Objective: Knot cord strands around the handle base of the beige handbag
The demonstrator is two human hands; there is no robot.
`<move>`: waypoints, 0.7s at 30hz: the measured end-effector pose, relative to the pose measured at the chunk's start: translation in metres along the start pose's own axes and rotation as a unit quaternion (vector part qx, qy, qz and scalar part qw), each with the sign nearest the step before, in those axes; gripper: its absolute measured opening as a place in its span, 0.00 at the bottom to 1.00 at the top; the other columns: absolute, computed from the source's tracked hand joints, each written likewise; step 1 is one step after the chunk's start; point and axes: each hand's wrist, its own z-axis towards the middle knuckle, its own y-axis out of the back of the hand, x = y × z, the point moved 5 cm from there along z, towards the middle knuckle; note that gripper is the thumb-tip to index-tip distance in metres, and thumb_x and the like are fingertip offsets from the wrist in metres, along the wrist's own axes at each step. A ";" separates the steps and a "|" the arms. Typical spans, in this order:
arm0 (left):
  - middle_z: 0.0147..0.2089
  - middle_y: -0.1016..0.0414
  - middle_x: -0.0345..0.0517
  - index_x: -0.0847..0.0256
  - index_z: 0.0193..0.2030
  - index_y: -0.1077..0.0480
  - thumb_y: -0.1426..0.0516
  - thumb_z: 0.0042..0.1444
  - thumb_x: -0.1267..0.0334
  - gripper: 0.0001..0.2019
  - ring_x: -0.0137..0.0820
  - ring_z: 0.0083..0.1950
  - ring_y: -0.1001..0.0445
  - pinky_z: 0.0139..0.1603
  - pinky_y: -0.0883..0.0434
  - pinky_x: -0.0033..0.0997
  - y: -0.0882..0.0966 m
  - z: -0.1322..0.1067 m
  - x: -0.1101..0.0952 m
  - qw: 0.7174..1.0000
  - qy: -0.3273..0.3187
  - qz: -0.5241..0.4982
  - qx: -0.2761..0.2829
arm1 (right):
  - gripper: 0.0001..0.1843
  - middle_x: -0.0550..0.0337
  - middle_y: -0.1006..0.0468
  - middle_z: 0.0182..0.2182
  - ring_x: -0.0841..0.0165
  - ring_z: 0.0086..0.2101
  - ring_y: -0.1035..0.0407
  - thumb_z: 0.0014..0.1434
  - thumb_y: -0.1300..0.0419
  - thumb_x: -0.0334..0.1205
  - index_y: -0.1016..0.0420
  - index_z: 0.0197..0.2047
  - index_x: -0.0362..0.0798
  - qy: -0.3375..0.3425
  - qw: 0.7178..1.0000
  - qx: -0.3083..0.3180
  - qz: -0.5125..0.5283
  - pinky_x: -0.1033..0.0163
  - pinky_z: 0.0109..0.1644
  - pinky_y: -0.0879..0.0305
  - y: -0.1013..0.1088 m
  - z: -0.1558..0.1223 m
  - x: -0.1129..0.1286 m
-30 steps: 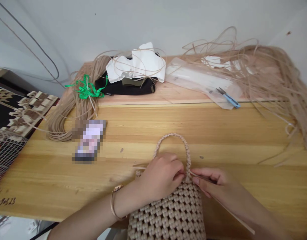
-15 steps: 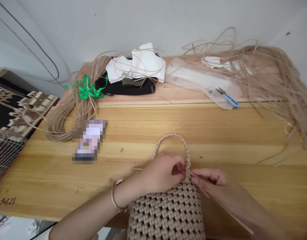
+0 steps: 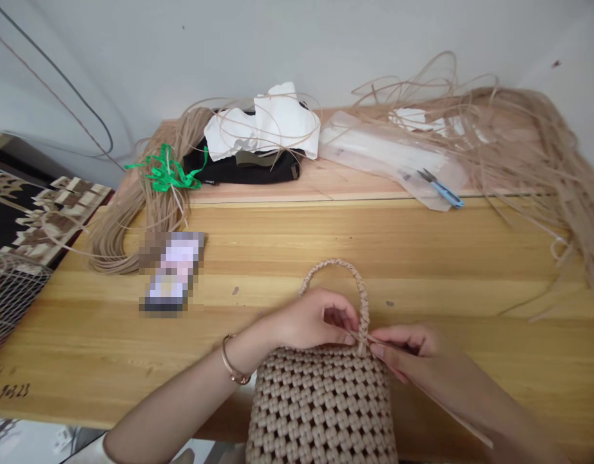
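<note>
A beige woven bag (image 3: 321, 406) with an open checkered weave stands at the table's front edge. Its braided handle (image 3: 334, 261) arches above the rim. My left hand (image 3: 321, 319) is at the left of the handle's right base, thumb and fingertips closed on a thin cord strand there. On the other side of that base, my right hand (image 3: 408, 348) pinches a flat beige cord (image 3: 451, 412), whose tail trails down along my right forearm. The strand passes by the foot of the handle between both hands. A bracelet (image 3: 233, 361) circles my left wrist.
Bundled beige cord (image 3: 113, 238) with green ties (image 3: 164, 171) lies at left near a phone (image 3: 176, 270). Behind are a black pouch (image 3: 268, 169), white paper (image 3: 287, 119), a plastic bag (image 3: 374, 145), blue-handled snips (image 3: 442, 190) and loose cords (image 3: 533, 142).
My left hand has shifted slightly up and left, its wrist rising a little off the bag's rim. My right hand stays nearly still with the cord.
</note>
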 end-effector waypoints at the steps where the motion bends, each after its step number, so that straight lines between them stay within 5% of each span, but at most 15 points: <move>1: 0.27 0.31 0.38 0.67 0.31 0.30 0.40 0.45 0.70 0.05 0.21 0.28 0.35 0.30 0.37 0.21 0.001 0.000 0.002 1.000 0.003 -0.021 0.006 | 0.15 0.69 0.44 0.17 0.75 0.22 0.50 0.57 0.45 0.47 0.27 0.27 0.46 -0.003 1.000 -0.002 0.006 0.66 0.25 0.56 0.001 0.000 -0.001; 8: 0.26 0.29 0.38 0.66 0.32 0.27 0.38 0.41 0.71 0.08 0.21 0.27 0.34 0.29 0.38 0.22 0.000 0.000 0.012 0.992 0.057 -0.108 0.031 | 0.12 0.66 0.32 0.21 0.75 0.21 0.43 0.52 0.39 0.45 0.26 0.35 0.46 -0.013 0.998 0.004 0.056 0.67 0.25 0.49 0.011 0.004 -0.013; 21: 0.23 0.28 0.39 0.67 0.29 0.25 0.37 0.36 0.72 0.09 0.22 0.25 0.32 0.28 0.38 0.23 0.001 0.000 0.015 0.977 0.105 -0.184 0.009 | 0.07 0.67 0.34 0.21 0.73 0.25 0.39 0.53 0.40 0.43 0.30 0.31 0.48 0.096 0.993 0.009 0.065 0.66 0.31 0.44 0.024 0.013 -0.015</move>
